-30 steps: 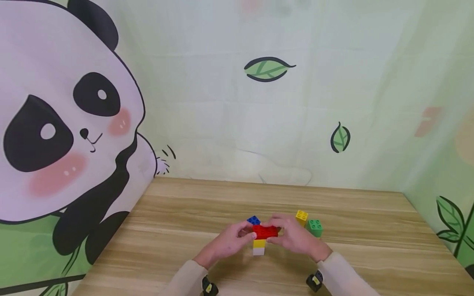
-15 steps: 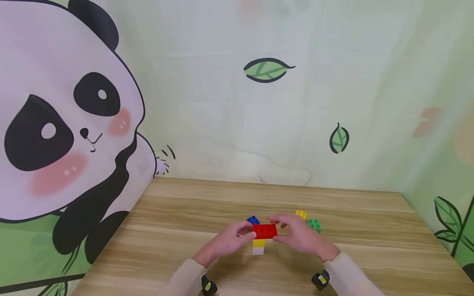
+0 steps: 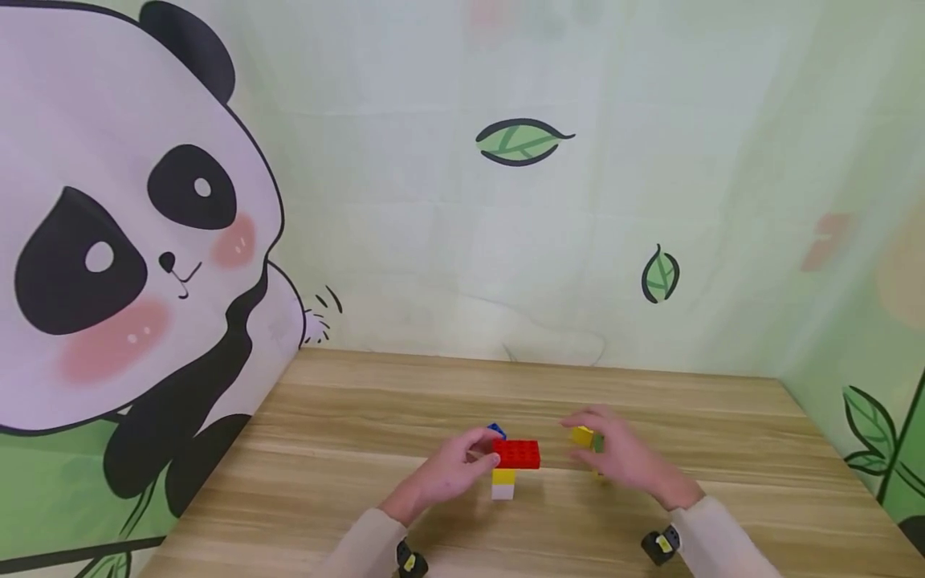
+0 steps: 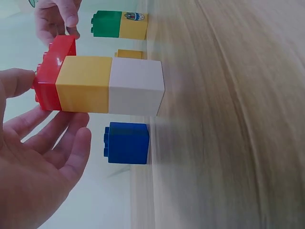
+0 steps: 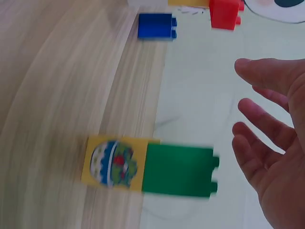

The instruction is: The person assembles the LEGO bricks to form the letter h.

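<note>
With thumb and fingers my left hand pinches the left end of a red toy building brick. That brick lies across a yellow brick, which stands on a white brick; its right end juts out unsupported. Over to the right, my right hand holds nothing, thumb and fingers apart. It is beside a green brick that sits on a yellow brick with a printed picture. In the head view this pair is mostly hidden by the hand.
A blue brick stands behind the stack. Another yellow brick is near the right hand, on the wooden table. Behind the table hangs a pale backdrop with a printed panda.
My right hand has let go of the red brick's right end and moved right, to the green and yellow bricks. The left hand keeps its hold on the red brick.
</note>
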`<control>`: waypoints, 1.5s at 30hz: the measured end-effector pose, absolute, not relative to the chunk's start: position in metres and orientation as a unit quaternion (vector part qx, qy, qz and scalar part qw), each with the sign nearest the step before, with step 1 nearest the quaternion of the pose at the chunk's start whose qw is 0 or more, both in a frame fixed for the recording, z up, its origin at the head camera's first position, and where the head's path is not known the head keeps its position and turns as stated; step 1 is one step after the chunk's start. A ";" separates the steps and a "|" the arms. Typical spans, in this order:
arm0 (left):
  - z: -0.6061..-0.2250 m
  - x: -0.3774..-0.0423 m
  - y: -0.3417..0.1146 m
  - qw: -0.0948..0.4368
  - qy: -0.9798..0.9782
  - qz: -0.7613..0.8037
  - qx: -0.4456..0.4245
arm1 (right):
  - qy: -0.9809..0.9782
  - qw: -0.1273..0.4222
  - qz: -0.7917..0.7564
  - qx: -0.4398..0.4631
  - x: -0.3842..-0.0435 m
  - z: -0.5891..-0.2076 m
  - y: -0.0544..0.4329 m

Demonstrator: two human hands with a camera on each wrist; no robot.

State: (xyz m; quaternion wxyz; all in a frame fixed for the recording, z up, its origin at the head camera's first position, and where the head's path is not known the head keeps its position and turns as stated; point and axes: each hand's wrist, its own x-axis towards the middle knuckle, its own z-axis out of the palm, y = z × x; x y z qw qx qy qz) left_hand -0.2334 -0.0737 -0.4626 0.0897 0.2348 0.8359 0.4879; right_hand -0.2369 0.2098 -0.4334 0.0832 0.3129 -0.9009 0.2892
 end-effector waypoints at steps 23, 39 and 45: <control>-0.468 -0.235 -0.063 0.078 0.853 0.461 0.231 | -0.904 0.015 0.357 0.233 -0.246 -0.462 0.258; -0.466 -0.235 -0.061 0.066 0.854 0.461 0.232 | -0.888 -0.029 0.418 0.190 -0.246 -0.475 0.261; -0.468 -0.236 -0.060 0.063 0.851 0.468 0.231 | -0.885 -0.036 0.420 0.197 -0.245 -0.477 0.259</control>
